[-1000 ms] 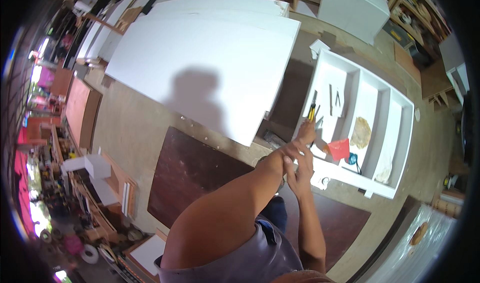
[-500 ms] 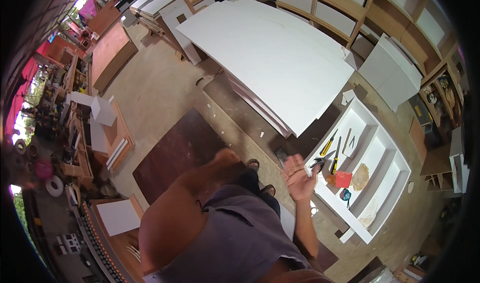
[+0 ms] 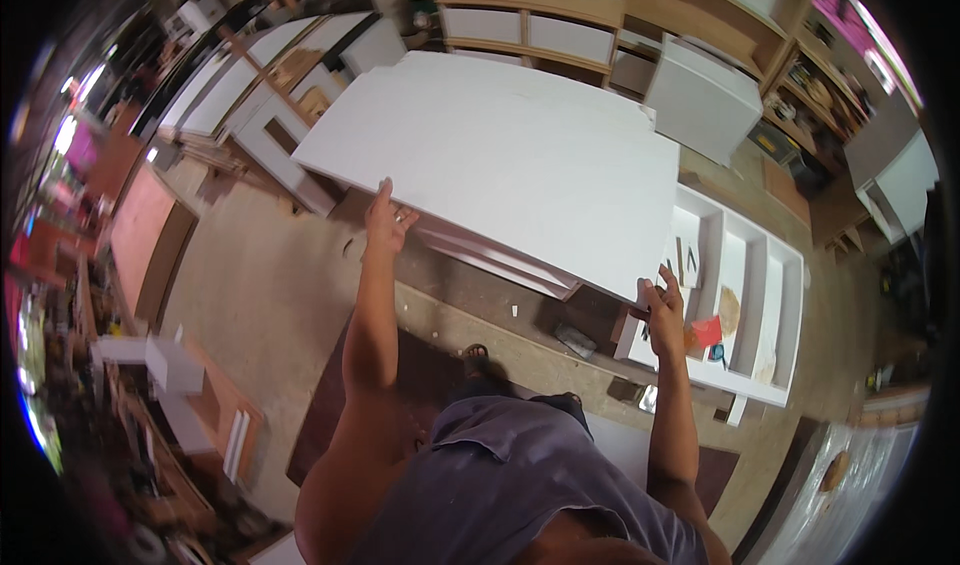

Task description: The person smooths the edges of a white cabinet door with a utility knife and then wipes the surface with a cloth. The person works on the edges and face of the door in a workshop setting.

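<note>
A large white panel lay directly in front of the person, beyond both hands, its broad face turned up. Its long axis ran across the body on a slant: the left end sat farther off, and the long near edge came down toward the right, so that its right near corner was the part closest to the person.

The left hand was at that near edge, well in from the left corner. Its fingers were partly spread, one pointing away over the white surface and the others bent to the right. Whether it pressed on the edge or gripped it, I could not tell.

The right hand was at the right near corner, thumb and forefinger apart on either side of it, in a narrower shape than the left. The contact there was too small to judge, so a firm hold could not be confirmed. Of the two, the right hand was nearer to a corner; the left was farther forward, as the slant of the edge demanded. They stood well apart along the same side.

Below the near edge showed a lower white piece; whether the panel rested on it was hidden. Just beyond the right hand, a white compartmented frame lay on the floor, with a red piece and a teal tape measure inside.
</note>
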Available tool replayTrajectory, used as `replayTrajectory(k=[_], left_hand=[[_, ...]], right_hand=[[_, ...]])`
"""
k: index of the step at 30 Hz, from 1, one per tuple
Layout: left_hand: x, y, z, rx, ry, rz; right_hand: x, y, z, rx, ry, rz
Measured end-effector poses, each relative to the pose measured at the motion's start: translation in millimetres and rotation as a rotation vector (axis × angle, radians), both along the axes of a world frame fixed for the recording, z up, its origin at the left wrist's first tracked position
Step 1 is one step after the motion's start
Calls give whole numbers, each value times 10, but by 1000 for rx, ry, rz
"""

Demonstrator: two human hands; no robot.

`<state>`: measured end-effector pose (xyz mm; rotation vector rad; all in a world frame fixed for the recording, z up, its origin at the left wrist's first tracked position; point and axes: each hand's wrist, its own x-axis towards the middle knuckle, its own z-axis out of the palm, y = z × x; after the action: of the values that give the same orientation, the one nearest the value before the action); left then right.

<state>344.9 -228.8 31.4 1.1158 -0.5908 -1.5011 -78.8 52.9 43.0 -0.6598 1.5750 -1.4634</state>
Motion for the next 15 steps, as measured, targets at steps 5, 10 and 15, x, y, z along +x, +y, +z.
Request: replayTrajectory(k=[5, 10, 15], left_hand=[[176, -248, -87, 110, 137, -152], [349, -381, 217, 56, 202, -292], [318, -333, 71, -22, 530, -152]], right_hand=[[163, -113, 178, 117, 151, -164], [375, -82, 762, 9, 179, -117], [703, 165, 755, 12, 160, -50]])
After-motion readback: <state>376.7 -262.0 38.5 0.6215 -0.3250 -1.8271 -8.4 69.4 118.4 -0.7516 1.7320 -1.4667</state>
